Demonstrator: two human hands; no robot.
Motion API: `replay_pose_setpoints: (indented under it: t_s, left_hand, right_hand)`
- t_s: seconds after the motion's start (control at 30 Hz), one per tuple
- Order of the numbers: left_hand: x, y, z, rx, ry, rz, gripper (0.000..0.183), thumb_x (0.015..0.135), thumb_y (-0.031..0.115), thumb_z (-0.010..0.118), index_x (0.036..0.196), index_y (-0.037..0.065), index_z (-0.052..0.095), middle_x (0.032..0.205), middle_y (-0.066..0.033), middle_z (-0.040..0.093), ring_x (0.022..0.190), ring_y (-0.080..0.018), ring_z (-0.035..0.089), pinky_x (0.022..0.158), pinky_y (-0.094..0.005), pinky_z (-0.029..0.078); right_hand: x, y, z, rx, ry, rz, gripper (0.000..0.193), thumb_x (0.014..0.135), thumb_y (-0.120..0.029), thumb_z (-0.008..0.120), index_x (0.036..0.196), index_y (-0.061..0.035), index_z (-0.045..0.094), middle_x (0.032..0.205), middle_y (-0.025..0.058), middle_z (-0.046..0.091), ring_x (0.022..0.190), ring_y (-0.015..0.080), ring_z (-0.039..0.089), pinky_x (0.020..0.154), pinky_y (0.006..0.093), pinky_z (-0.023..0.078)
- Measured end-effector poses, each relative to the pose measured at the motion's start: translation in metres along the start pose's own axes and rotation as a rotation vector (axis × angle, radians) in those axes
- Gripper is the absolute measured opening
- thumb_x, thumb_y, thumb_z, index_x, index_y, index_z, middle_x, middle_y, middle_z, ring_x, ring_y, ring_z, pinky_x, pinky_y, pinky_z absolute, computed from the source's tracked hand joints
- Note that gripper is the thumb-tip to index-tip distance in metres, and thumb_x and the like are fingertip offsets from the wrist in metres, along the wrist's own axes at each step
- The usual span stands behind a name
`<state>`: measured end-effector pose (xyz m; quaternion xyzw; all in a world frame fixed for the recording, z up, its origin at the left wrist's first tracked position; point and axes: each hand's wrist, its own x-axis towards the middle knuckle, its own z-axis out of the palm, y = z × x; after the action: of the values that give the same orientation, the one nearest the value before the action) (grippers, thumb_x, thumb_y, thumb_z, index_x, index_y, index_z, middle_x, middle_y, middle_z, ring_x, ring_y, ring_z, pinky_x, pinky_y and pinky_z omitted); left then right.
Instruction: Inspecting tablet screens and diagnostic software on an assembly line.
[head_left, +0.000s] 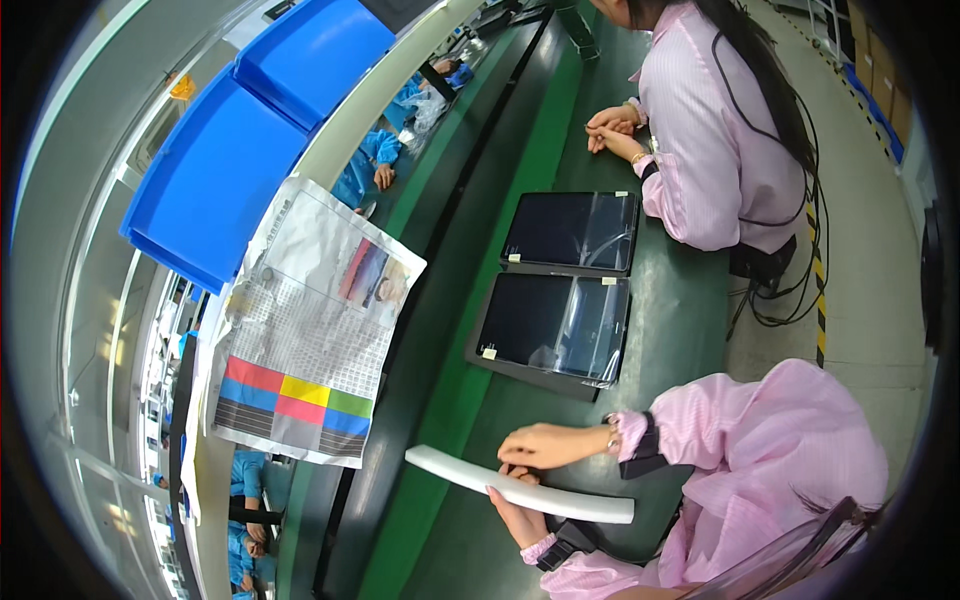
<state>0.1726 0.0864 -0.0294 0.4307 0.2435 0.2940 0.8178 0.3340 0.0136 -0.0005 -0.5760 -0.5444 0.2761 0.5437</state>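
A long white strip, smooth and foam-like, lies across my hands above the green bench. My left hand grips it, the thumb along the near edge and fingertips showing past the far edge. Just beyond the strip is my right hand, palm down with its fingers bent and close together, by the left fingertips. Whatever the right fingers hold, if anything, is hidden. Farther along the bench, near my right hand, lie a black flat screen device and a second similar device, both with shiny film and small pale labels.
A co-worker in a pink striped coat sits at the bench beyond the devices, hands together. A printed sheet with colour blocks hangs at the left, below blue bins. Across the bench work people in blue. Black cables hang behind the co-worker.
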Motion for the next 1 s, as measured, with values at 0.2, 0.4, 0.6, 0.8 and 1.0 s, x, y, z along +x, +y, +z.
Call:
replay_pose_setpoints:
  t_s: [0.2, 0.4, 0.6, 0.8, 1.0]
  left_hand:
    - [-0.042, 0.015, -0.006, 0.633, 0.293, 0.071, 0.049, 0.097, 0.022, 0.047, 0.134, -0.004, 0.029, 0.107, -0.0143, 0.051, 0.091, -0.0178, 0.052, 0.078, -0.03, 0.046]
    - [-0.058, 0.018, -0.006, 1.12, 0.31, 0.159, 0.069, 0.079, 0.021, 0.072, 0.132, -0.004, 0.035, 0.124, -0.0186, 0.04, 0.109, -0.0266, 0.043, 0.09, -0.0364, 0.039]
    - [-0.055, 0.01, -0.003, 1.693, 0.197, 0.044, 0.081, 0.085, 0.049, 0.057, 0.141, 0.0, 0.026, 0.147, -0.0196, 0.022, 0.137, -0.0326, 0.019, 0.108, -0.0499, 0.014]
    - [-0.046, 0.009, -0.012, 1.644, 0.178, -0.011, 0.086, 0.086, 0.048, 0.056, 0.145, 0.0, 0.014, 0.153, -0.0168, 0.012, 0.142, -0.032, 0.007, 0.11, -0.0529, 0.005]
    - [-0.049, 0.015, -0.033, 1.638, 0.092, 0.019, 0.086, 0.088, 0.043, 0.055, 0.146, 0.0, 0.009, 0.153, -0.0184, 0.01, 0.142, -0.0323, 0.008, 0.11, -0.0532, 0.008]
  right_hand:
    - [0.028, -0.015, -0.164, -0.536, 0.495, -0.14, 0.027, 0.084, -0.027, 0.056, 0.093, -0.0027, 0.065, 0.092, 0.0157, 0.064, 0.088, 0.0335, 0.059, 0.078, 0.0428, 0.048]
    - [0.064, 0.061, -0.341, -1.149, 0.777, 0.421, 0.049, 0.085, -0.046, 0.051, 0.099, -0.0013, 0.065, 0.102, 0.0207, 0.063, 0.094, 0.0369, 0.061, 0.082, 0.0518, 0.045]
    - [0.055, 0.112, -0.401, -0.779, 0.352, 0.731, 0.075, 0.092, -0.059, 0.029, 0.112, 0.0066, 0.06, 0.122, 0.0239, 0.055, 0.119, 0.0376, 0.049, 0.102, 0.0423, 0.036]
    - [0.053, 0.08, -0.362, -0.784, 0.177, 0.689, 0.071, 0.091, -0.057, 0.038, 0.099, 0.0081, 0.064, 0.102, 0.0244, 0.064, 0.101, 0.0382, 0.06, 0.088, 0.0428, 0.045]
    - [0.026, 0.075, -0.289, -0.669, 0.103, 0.493, 0.067, 0.092, -0.055, 0.039, 0.095, 0.0067, 0.065, 0.094, 0.0244, 0.065, 0.093, 0.0386, 0.062, 0.083, 0.0427, 0.047]
